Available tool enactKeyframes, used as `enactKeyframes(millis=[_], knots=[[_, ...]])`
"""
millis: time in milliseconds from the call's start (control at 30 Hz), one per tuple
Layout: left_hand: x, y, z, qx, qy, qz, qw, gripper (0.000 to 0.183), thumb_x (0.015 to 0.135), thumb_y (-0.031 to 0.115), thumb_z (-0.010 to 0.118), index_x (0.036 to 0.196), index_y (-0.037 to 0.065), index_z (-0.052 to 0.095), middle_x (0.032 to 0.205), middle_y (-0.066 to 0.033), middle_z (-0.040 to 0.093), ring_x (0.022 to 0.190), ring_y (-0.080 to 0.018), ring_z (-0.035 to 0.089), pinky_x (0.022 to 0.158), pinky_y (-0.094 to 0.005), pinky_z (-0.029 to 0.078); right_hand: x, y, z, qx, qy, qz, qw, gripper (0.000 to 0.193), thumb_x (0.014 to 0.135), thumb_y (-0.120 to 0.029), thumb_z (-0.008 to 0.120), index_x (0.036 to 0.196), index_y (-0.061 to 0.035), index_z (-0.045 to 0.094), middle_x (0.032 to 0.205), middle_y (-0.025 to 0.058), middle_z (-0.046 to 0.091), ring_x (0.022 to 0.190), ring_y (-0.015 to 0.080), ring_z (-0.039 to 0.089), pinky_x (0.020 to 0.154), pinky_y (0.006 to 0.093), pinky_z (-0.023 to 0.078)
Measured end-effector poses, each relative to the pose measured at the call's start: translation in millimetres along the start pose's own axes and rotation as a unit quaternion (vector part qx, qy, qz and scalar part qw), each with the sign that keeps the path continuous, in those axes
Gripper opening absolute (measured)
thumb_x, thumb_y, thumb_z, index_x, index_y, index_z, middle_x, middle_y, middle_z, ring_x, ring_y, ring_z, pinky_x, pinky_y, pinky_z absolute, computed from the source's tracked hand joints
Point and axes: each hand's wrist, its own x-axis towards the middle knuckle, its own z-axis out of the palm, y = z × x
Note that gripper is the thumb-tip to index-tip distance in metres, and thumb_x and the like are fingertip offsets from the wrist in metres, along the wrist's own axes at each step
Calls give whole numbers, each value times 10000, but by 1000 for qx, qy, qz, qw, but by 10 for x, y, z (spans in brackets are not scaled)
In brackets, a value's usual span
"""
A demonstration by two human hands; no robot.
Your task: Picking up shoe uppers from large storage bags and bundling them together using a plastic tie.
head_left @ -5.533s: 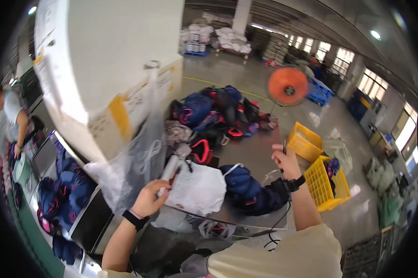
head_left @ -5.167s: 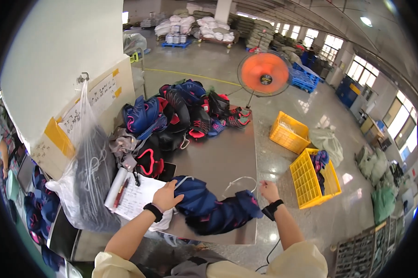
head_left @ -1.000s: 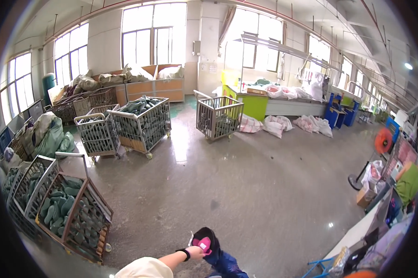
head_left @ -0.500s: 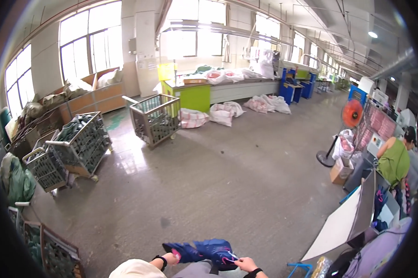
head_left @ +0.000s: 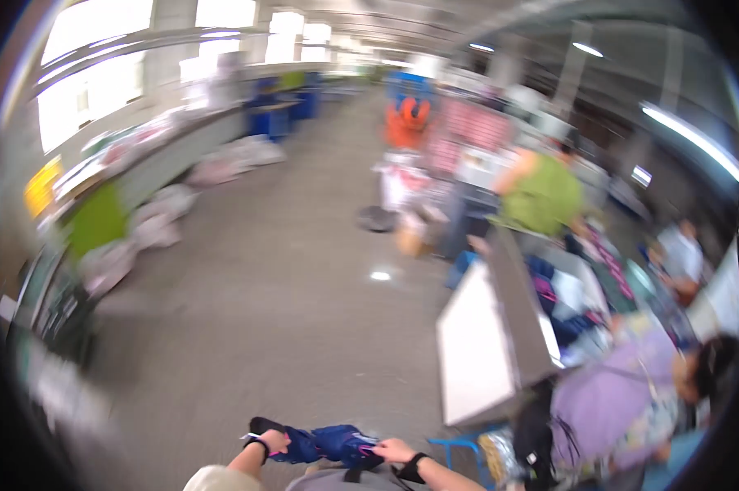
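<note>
A dark-blue garment (head_left: 328,443) with pink details stretches between my two hands at the lower edge, its kind not clear. My left hand (head_left: 278,442) is closed on its left end, where a dark piece of cloth sticks up and something small and white shows beside the wrist. At the other end my right hand (head_left: 396,450) pinches the edge by a pink detail. Both wrists wear black bands. Blur hides the finer detail.
A white-faced panel (head_left: 477,352) leans against a cluttered worktable on the right. A person in purple (head_left: 611,385) sits close by, with a person in green (head_left: 541,192) beyond. An orange fan (head_left: 406,123) stands ahead; sacks (head_left: 153,225) line the left bench.
My view has swung to the right, so the seated person in purple shows more fully and the carts have mostly left the picture. Both hands still hold the garment.
</note>
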Motion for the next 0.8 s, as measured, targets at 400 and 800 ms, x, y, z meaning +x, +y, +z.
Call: enactKeyframes(millis=[400, 800], knots=[[1875, 4035, -3804, -353, 280, 367, 814, 270, 875, 139, 419, 672, 25, 556, 623, -53, 565, 564, -96, 491, 551, -240, 387, -419, -71, -3563, 506, 465, -138, 713, 266, 825, -323, 542, 746, -72, 580, 547, -12, 503, 477, 61, 443, 420, 222, 322], [3860, 7379, -4693, -144, 193, 625, 742, 132, 841, 124, 494, 814, 22, 573, 1092, -136, 511, 948, -188, 533, 795, -296, 413, -1194, 599, -5178, 347, 775, -101, 519, 172, 896, -160, 454, 882, -23, 556, 577, 16, 490, 466, 63, 411, 404, 195, 295]])
